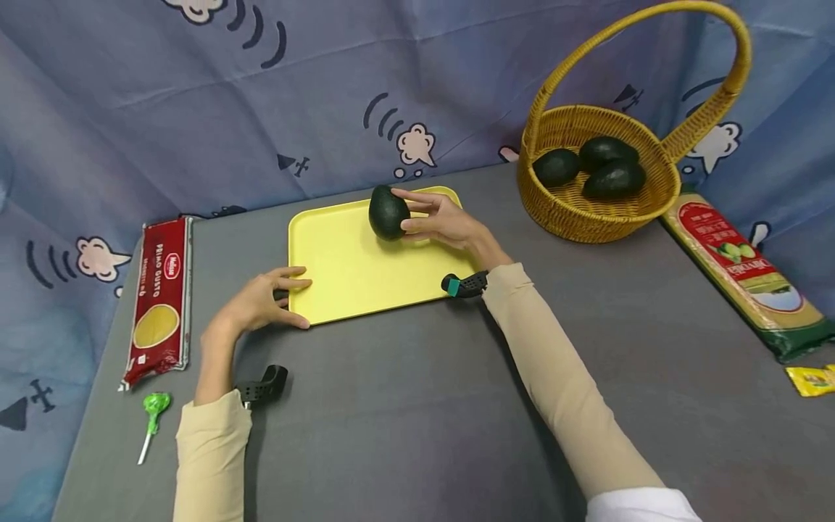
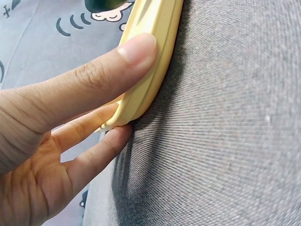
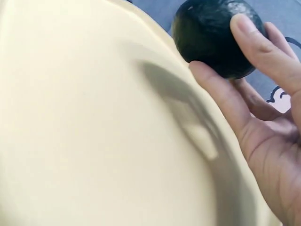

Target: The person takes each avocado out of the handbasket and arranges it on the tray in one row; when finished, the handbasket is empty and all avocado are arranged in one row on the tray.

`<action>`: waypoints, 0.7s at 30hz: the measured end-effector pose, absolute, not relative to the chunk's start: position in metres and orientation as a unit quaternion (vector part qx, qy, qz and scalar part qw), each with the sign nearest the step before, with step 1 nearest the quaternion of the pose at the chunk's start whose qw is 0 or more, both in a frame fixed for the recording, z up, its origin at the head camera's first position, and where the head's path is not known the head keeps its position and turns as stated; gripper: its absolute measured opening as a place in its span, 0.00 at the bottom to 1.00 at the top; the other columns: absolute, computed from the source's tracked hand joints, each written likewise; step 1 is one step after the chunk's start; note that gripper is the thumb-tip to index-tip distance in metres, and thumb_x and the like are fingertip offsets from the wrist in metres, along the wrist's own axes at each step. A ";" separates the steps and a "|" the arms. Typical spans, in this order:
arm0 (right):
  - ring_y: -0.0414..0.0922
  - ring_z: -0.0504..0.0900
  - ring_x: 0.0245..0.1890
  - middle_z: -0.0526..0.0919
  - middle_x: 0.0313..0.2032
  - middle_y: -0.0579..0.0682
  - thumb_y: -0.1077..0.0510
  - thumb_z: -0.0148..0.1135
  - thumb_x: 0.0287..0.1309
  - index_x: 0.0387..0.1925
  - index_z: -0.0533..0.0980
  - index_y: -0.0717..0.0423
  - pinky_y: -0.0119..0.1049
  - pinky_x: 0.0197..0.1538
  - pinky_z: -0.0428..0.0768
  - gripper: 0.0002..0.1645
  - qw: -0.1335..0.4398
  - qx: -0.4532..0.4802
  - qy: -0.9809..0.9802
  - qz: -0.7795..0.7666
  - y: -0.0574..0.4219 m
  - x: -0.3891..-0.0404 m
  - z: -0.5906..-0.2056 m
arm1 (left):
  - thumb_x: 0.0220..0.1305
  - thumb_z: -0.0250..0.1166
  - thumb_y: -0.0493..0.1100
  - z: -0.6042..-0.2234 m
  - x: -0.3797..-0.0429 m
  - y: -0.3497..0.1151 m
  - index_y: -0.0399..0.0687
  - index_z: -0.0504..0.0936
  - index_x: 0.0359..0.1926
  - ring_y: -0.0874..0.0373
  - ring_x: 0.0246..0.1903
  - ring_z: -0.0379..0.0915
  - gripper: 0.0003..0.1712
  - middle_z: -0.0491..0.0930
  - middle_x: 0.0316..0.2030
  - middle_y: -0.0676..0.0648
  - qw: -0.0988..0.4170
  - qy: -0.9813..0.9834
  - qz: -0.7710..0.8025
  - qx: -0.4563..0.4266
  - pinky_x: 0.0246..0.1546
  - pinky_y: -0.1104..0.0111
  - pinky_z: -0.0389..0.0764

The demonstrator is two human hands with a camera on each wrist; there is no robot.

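Note:
A dark green avocado is held above the yellow tray by my right hand, its thumb and fingertips pinching the fruit. In the right wrist view the avocado hangs over the tray's rim, and a shadow falls on the tray surface below. My left hand grips the tray's left near corner. The left wrist view has the thumb along the tray's outer side wall and other fingers around the corner.
At the back right stands a wicker basket with a tall handle, holding several avocados. Right of it lies a pasta pack, with a yellow wrapper nearby. A red spaghetti pack and a green lollipop lie at left.

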State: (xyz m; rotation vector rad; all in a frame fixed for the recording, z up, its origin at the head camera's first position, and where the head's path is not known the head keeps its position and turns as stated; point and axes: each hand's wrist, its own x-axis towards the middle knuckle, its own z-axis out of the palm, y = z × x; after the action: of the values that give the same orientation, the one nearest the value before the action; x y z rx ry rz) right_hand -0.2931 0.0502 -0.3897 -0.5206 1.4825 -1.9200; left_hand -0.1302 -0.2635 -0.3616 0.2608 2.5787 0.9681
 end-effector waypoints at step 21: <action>0.56 0.70 0.62 0.60 0.68 0.58 0.75 0.59 0.57 0.69 0.65 0.53 0.50 0.52 0.80 0.38 0.300 -0.160 0.596 -0.728 0.022 -0.292 -0.401 | 0.45 0.79 0.44 -0.365 -0.123 -0.261 0.32 0.71 0.63 0.37 0.59 0.68 0.45 0.57 0.69 0.34 0.168 0.919 0.342 0.098 0.58 0.50 0.73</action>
State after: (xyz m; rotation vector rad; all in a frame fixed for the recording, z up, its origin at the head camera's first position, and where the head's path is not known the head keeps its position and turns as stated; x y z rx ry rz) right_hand -0.2925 0.0224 -0.4008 -0.4251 1.5808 -1.9314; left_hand -0.1231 -0.2611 -0.3651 0.2797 2.6143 0.9716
